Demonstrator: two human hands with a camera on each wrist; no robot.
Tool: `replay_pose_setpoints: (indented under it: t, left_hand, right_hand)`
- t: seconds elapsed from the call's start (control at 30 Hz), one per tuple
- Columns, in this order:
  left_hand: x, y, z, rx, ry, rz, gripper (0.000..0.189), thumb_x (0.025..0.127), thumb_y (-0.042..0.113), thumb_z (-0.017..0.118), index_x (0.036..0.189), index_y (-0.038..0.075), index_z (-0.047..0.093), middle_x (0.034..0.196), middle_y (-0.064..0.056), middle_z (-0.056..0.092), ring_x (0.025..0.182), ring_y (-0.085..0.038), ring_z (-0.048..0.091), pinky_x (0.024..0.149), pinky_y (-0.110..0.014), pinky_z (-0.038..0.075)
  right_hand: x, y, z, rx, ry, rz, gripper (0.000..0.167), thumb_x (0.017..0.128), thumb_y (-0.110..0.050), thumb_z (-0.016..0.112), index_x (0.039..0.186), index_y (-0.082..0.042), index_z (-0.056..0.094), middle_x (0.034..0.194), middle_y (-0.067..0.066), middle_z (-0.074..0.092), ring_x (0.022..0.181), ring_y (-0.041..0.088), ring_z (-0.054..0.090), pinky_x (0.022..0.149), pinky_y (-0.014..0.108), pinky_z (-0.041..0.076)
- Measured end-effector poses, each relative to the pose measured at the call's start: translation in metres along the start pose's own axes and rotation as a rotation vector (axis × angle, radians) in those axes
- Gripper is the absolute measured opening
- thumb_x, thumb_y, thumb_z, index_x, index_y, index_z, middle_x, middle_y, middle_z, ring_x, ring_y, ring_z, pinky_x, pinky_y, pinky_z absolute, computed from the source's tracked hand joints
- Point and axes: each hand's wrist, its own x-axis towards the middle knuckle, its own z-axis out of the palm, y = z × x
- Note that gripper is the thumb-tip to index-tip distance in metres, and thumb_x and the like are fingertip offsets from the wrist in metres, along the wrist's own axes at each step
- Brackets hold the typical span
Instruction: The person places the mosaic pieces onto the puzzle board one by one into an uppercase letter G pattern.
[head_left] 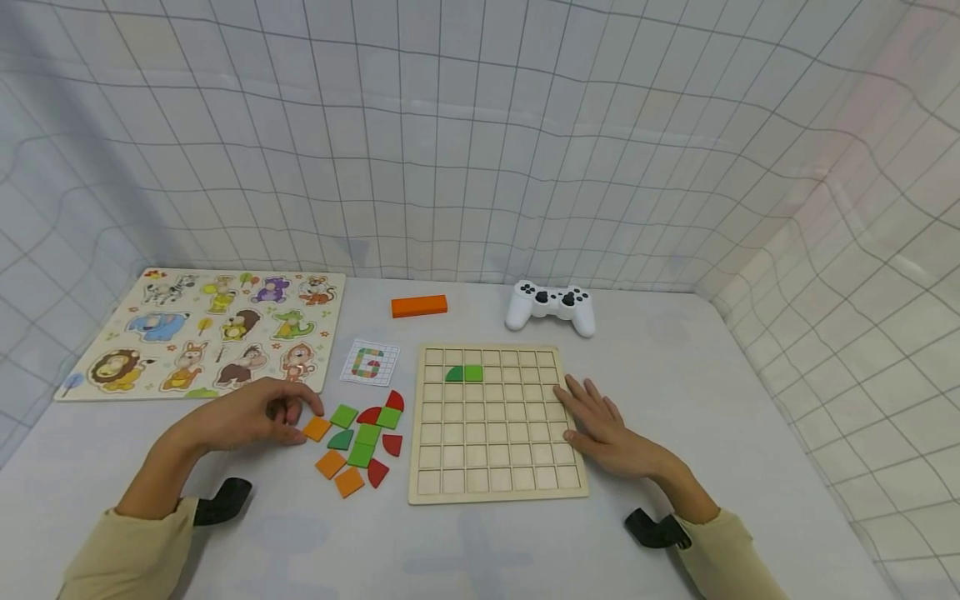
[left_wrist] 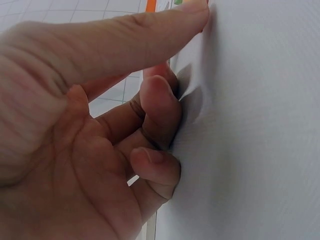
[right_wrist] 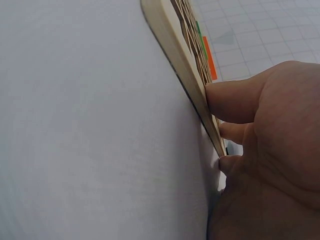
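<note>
In the head view, my left hand [head_left: 258, 414] pinches an orange square tile [head_left: 317, 428] by its edges between thumb and index finger; the other fingers curl beneath the palm. The left wrist view shows the thumb [left_wrist: 125, 45] stretched forward over the white cloth. My right hand [head_left: 611, 432] rests with spread fingers on the right edge of a wooden grid board [head_left: 498, 497]. On that board lie a dark green quarter-circle tile [head_left: 454, 374] and a light green square tile [head_left: 473, 373]. Loose tiles lie left of it, among them a red quarter circle [head_left: 378, 472] and a green square [head_left: 344, 416].
A pattern card [head_left: 371, 362] lies above the loose tiles. An animal puzzle board [head_left: 198, 333] covers the far left. Behind the grid board are an orange block [head_left: 419, 307] and a white game controller [head_left: 551, 307]. Gridded cloth walls surround the table.
</note>
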Motion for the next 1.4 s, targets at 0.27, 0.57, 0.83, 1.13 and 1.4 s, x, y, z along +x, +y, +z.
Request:
replay_pose_setpoints:
  t: [0.27, 0.57, 0.83, 1.13, 1.4]
  left_hand:
    - [0.0, 0.002, 0.001, -0.001, 0.016, 0.025, 0.026, 0.085, 0.013, 0.077, 0.108, 0.007, 0.067, 0.079, 0.001, 0.047, 0.069, -0.008, 0.042, 0.06, -0.027, 0.033]
    - [0.002, -0.001, 0.002, 0.008, 0.024, 0.019, 0.027, 0.085, 0.015, 0.079, 0.107, 0.008, 0.067, 0.078, 0.002, 0.047, 0.067, -0.007, 0.041, 0.059, -0.026, 0.033]
    - [0.003, 0.003, 0.003, 0.073, 0.049, 0.006, 0.027, 0.084, 0.021, 0.08, 0.104, 0.009, 0.067, 0.077, 0.003, 0.047, 0.067, -0.005, 0.041, 0.059, -0.025, 0.033]
    - [-0.004, 0.012, 0.001, 0.115, 0.103, -0.079, 0.027, 0.082, 0.026, 0.082, 0.101, 0.011, 0.068, 0.082, 0.001, 0.054, 0.074, -0.008, 0.048, 0.064, -0.024, 0.038]
    - [0.004, 0.032, -0.003, 0.197, 0.166, -0.065, 0.027, 0.084, 0.031, 0.08, 0.101, 0.013, 0.067, 0.091, 0.004, 0.063, 0.086, -0.013, 0.056, 0.072, -0.025, 0.047]
  right_hand:
    - [0.0, 0.0, 0.0, -0.007, 0.001, -0.001, 0.065, 0.107, -0.026, 0.045, 0.161, -0.011, 0.012, 0.168, 0.018, -0.005, 0.152, 0.043, -0.017, 0.114, 0.068, -0.01]
    - [0.0, 0.0, 0.001, -0.009, 0.003, 0.0, 0.065, 0.107, -0.026, 0.045, 0.161, -0.01, 0.012, 0.168, 0.018, -0.005, 0.152, 0.044, -0.016, 0.114, 0.068, -0.01]
    - [-0.001, -0.001, 0.0, -0.014, 0.004, 0.001, 0.065, 0.107, -0.026, 0.045, 0.161, -0.011, 0.012, 0.168, 0.018, -0.005, 0.152, 0.043, -0.016, 0.114, 0.068, -0.01]
    - [-0.001, -0.003, 0.0, -0.005, -0.002, 0.008, 0.065, 0.107, -0.025, 0.045, 0.161, -0.009, 0.013, 0.167, 0.019, -0.005, 0.152, 0.044, -0.016, 0.114, 0.068, -0.009]
    - [-0.001, -0.003, -0.001, -0.002, 0.003, 0.011, 0.064, 0.107, -0.024, 0.045, 0.161, -0.009, 0.013, 0.167, 0.019, -0.005, 0.152, 0.043, -0.016, 0.115, 0.066, -0.01]
